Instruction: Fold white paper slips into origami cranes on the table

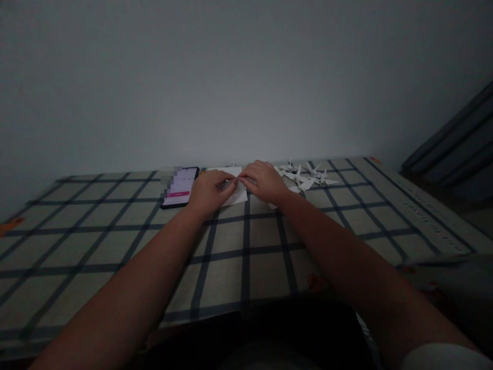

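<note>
Both my arms reach forward over a checked cloth surface (pixel 115 236). My left hand (pixel 211 191) and my right hand (pixel 262 181) meet over a white sheet of paper (pixel 235 194) lying on the cloth. The fingers of both hands are curled and pinch the paper's middle where they touch. Part of the sheet is hidden under my hands.
A phone (pixel 180 186) with a lit pink-and-white screen lies just left of my left hand. Several small white folded paper cranes (pixel 306 176) sit to the right near the far edge. A plain wall rises behind. Dark fabric (pixel 458 149) hangs at the far right.
</note>
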### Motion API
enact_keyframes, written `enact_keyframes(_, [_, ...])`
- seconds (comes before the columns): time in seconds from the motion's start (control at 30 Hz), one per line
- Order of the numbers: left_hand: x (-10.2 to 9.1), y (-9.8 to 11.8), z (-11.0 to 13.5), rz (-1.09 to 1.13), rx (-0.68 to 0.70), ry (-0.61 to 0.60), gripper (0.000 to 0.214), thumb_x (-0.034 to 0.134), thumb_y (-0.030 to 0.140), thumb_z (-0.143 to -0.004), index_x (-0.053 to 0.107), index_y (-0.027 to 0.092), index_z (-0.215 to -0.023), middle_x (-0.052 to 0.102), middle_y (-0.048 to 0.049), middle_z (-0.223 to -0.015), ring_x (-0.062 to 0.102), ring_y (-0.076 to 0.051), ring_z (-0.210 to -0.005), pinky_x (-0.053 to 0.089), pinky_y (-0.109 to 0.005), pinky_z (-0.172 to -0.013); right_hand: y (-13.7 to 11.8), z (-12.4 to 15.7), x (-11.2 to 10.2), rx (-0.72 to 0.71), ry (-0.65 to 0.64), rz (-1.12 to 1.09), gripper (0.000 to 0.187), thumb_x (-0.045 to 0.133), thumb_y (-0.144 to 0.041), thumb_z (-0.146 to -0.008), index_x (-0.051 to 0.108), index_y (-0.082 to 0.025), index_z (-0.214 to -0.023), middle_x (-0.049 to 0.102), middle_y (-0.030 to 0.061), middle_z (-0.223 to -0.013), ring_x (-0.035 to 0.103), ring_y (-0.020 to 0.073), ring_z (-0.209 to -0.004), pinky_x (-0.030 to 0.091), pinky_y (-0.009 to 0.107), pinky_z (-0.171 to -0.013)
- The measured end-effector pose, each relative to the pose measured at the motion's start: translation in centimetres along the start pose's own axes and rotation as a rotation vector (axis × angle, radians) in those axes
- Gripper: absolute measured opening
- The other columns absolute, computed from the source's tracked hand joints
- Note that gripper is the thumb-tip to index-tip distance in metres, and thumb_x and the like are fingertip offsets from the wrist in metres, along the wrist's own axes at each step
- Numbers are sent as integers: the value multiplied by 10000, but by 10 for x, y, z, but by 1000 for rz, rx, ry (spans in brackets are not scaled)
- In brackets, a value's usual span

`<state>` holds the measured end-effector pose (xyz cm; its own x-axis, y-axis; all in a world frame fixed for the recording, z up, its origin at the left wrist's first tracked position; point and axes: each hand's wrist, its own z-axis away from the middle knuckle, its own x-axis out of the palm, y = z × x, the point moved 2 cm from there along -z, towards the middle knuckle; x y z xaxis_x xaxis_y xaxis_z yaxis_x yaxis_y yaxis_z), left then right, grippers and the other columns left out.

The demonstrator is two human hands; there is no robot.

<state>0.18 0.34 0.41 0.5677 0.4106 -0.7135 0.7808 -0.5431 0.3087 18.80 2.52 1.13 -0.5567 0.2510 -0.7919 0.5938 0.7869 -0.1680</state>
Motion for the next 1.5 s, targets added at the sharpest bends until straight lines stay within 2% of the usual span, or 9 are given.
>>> enact_keyframes(0.17, [-1,1,0,-11,-25,34,292,579,397,-861,779,193,-920,772,-84,-921,682,-230,-821,477,-323,-752,-4,-2,-3,-1,-4,65,207,521,-285,-961,688,-167,-930,693,90,-956,540,226,-959,333,348,-844])
enact_keyframes(0.53, [-9,-20,-5,-118,-137,153,274,595,393,-841,779,190,-838,756,-63,-806,672,-197,-710,478,-300,-688,11,-1,-13,111,145,108,158,533,-252,-923,651,-182,-845,679,67,-887,537,214,-905,327,348,-802])
enact_keyframes(0.67, [-15,-30,-8,-41,-271,272,258,618,378,-811,781,181,-842,748,-63,-797,665,-195,-710,486,-296,-690,22,0,-11,198,254,-39,136,539,-216,-890,637,-179,-805,669,68,-870,551,202,-880,372,341,-809])
enact_keyframes(0.8, [-11,-32,-9,260,-445,353,256,614,362,-804,763,154,-820,744,-68,-793,660,-182,-716,504,-284,-698,36,-1,-2,395,376,-407,173,554,-309,-895,660,-179,-849,678,49,-856,579,175,-811,435,323,-773])
enact_keyframes(0.93, [8,-24,-9,655,-548,129,420,592,515,-839,741,157,-1000,749,-95,-970,647,-169,-718,516,-274,-624,39,-2,13,589,408,-725,177,617,-355,-845,665,-184,-844,681,36,-827,599,167,-781,471,311,-739])
enact_keyframes(1.03, [18,-19,-8,764,-528,-13,446,685,574,-769,731,164,-939,731,-86,-925,637,-174,-740,525,-272,-620,35,-2,21,624,371,-886,183,641,-358,-822,670,-183,-866,691,38,-864,613,156,-785,478,302,-747])
enact_keyframes(1.17, [20,-23,-7,784,-531,46,374,732,534,-728,689,167,-787,644,-21,-709,590,-146,-664,503,-256,-618,30,-2,25,599,250,-937,159,640,-329,-802,654,-172,-783,643,5,-754,566,131,-696,439,272,-676])
enact_keyframes(1.3, [20,-27,-8,794,-533,60,311,709,471,-738,703,169,-812,610,2,-664,548,-130,-610,466,-251,-595,26,-1,27,539,114,-905,253,582,-339,-834,576,-177,-639,552,-18,-630,506,118,-624,387,260,-614])
enact_keyframes(1.5, [22,-21,-7,727,-457,-63,279,684,440,-732,658,170,-668,583,-4,-621,525,-140,-584,430,-264,-577,23,-4,26,531,159,-940,237,634,-371,-839,571,-187,-705,516,-43,-639,459,100,-586,375,250,-590])
